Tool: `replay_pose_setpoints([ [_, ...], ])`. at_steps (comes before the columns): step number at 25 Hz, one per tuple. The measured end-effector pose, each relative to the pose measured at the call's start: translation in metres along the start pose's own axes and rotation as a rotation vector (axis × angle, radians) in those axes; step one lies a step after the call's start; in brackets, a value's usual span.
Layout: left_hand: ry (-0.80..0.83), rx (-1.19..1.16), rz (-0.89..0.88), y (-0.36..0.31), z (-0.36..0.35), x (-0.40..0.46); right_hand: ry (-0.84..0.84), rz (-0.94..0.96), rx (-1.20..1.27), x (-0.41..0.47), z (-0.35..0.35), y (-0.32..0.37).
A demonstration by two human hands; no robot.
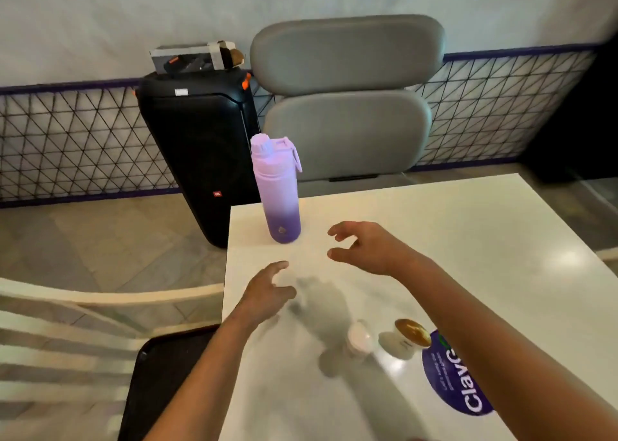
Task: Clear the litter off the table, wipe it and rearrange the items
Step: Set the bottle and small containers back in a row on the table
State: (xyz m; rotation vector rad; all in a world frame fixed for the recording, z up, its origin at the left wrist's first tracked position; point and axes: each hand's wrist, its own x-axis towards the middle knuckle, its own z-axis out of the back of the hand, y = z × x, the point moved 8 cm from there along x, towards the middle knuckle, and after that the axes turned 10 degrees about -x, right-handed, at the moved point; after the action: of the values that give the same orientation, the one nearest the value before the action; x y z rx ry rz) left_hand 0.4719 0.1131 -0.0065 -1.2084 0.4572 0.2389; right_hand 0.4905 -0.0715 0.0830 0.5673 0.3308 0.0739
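Head camera view, and we look down over the glossy white table top (pixel 451 240) with both arms stretched out ahead of us. Our right hand (pixel 368 248) hovers above the table, fingers and thumb spread in a loose curve and holding nothing. Our left hand (pixel 267 295) reaches in from the table's left edge, fingers relaxed and extended, nothing in it either; whether it touches the surface we cannot tell.

Up at the far left corner of the table stands the tall lilac-to-purple gradient water bottle (pixel 277 189), upright with its lid closed and the carry loop hanging on its right side. It is near our right hand, with clear space between them.

Closer to us, between our forearms, a small white rounded jar (pixel 359 340) sits just beside a small white cup with a brownish top (pixel 406 338), the cup at the edge of a round purple sticker with white lettering (pixel 451 383).

Beyond the table we see a grey padded chair (pixel 347 99), a big black speaker (pixel 200 146) on the floor, and a white slatted chair (pixel 83 323) at our left.
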Motion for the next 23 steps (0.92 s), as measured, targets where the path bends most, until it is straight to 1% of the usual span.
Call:
replay_pose_setpoints([
  [2,0.124,0.003,0.002,0.034,-0.038,-0.036,0.088,-0.034,-0.001,-0.035,-0.030,-0.017],
  [4,0.227,0.031,-0.039,0.054,-0.070,-0.065,0.119,-0.068,0.040,-0.065,-0.052,-0.028],
  [6,0.257,0.038,-0.102,0.063,-0.092,-0.080,0.138,-0.070,0.063,-0.086,-0.069,-0.030],
  [8,0.226,0.006,-0.139,0.064,-0.104,-0.086,0.146,-0.040,-0.023,-0.099,-0.082,-0.028],
  [11,0.186,0.015,-0.168,0.058,-0.117,-0.084,0.101,-0.026,-0.130,-0.104,-0.091,-0.027],
  [15,0.110,-0.085,-0.190,0.045,-0.119,-0.064,0.006,-0.065,-0.052,-0.091,-0.078,-0.028],
  [17,0.084,-0.091,-0.242,0.027,-0.113,-0.042,-0.068,-0.078,0.001,-0.076,-0.060,-0.028],
  [19,0.037,-0.064,-0.293,0.010,-0.101,-0.016,-0.126,-0.099,0.049,-0.056,-0.040,-0.029],
  [21,-0.052,-0.010,-0.325,0.002,-0.083,0.011,-0.175,-0.136,0.096,-0.031,-0.023,-0.036],
  [23,-0.186,0.168,-0.333,-0.002,-0.059,0.036,-0.219,-0.179,0.151,-0.010,-0.012,-0.045],
])
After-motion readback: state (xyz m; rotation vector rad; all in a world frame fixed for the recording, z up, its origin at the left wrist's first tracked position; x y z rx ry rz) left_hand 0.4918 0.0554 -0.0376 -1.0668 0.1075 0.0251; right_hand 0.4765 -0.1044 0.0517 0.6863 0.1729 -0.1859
